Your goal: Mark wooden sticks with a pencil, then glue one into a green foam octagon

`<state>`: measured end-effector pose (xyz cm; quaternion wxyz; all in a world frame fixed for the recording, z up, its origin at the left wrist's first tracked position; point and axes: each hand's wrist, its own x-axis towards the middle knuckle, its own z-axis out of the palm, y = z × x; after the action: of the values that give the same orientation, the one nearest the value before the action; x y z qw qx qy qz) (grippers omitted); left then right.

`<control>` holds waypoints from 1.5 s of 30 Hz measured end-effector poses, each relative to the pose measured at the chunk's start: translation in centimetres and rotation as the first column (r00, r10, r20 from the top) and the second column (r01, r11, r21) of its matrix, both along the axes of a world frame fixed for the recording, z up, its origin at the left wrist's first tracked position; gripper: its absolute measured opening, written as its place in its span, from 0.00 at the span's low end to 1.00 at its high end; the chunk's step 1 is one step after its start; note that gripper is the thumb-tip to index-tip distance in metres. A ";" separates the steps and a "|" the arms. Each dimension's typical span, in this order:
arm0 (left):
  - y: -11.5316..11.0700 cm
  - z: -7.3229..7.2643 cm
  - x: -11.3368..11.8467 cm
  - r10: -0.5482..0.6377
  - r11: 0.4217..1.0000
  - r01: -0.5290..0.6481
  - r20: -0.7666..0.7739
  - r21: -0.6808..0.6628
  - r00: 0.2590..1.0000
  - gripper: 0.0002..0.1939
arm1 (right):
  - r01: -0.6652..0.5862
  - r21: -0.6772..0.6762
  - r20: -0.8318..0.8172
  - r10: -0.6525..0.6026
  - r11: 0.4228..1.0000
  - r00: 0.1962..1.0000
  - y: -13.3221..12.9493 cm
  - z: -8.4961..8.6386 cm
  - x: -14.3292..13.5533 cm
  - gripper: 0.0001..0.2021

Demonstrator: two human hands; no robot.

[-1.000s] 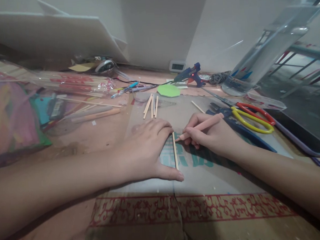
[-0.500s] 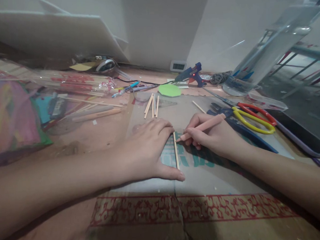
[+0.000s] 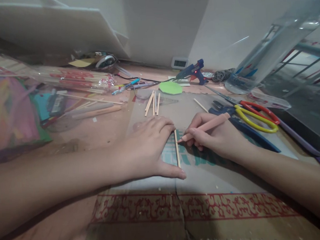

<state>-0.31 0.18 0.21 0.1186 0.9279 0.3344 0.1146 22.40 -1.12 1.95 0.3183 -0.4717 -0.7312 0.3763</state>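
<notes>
Stick is held between spread fingers of the left hand; the right hand pinches a pen.

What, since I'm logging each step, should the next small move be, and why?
Probably press the slim peach-coloured pen lightly against the thin pale wooden stick: the right hand holds the pen with its tip at or just beside the stick's edge, and the left hand spans the stick from end to end.

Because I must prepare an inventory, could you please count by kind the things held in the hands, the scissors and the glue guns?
Pen in right hand: 1
Stick held by left hand: 1
Scissors: 1
Glue gun: 1
Total: 4
</notes>
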 end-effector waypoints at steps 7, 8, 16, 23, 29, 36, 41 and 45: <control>0.0 -0.2 0.0 -0.011 0.999 0.011 0.017 0.036 1.000 0.51 | -0.105 -0.003 -0.013 0.105 0.994 0.994 -0.4 0.3 0.3 0.09; 0.0 -0.2 0.0 -0.013 0.999 0.012 0.018 0.037 1.000 0.51 | -0.128 -0.009 -0.026 0.127 0.992 0.992 -0.4 0.3 0.3 0.10; 0.0 0.1 0.1 0.008 1.000 -0.008 0.013 -0.003 1.000 0.54 | 0.008 0.022 -0.219 -0.003 1.000 0.976 -0.1 -0.3 1.1 0.06; -0.2 0.2 -0.1 0.023 0.999 -0.022 0.037 -0.026 0.999 0.52 | -0.045 -0.059 -0.226 0.030 0.997 0.974 -0.6 -0.7 0.8 0.13; -0.1 0.0 -0.1 0.005 1.000 -0.005 0.057 -0.009 0.998 0.51 | 0.013 -0.087 -0.138 -0.025 0.996 0.990 -1.1 -0.1 0.6 0.10; -0.2 -0.1 -0.1 0.018 1.000 -0.017 0.050 -0.027 0.999 0.51 | 0.000 -0.098 -0.098 -0.009 0.995 0.995 -1.3 -0.2 0.5 0.11; -0.3 -0.1 -0.2 0.024 0.999 -0.022 0.058 -0.034 0.998 0.51 | -0.141 -0.181 -0.159 0.113 0.973 0.981 -1.6 -0.2 0.6 0.12; -0.4 0.0 -0.2 0.030 0.999 -0.029 0.050 -0.029 0.998 0.49 | -0.062 -0.135 -0.128 0.045 0.989 0.991 -1.5 -0.2 0.5 0.12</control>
<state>-0.48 -0.17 0.16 0.1381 0.9180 0.3464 0.1349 22.89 -2.66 1.74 0.3196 -0.4485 -0.6945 0.4630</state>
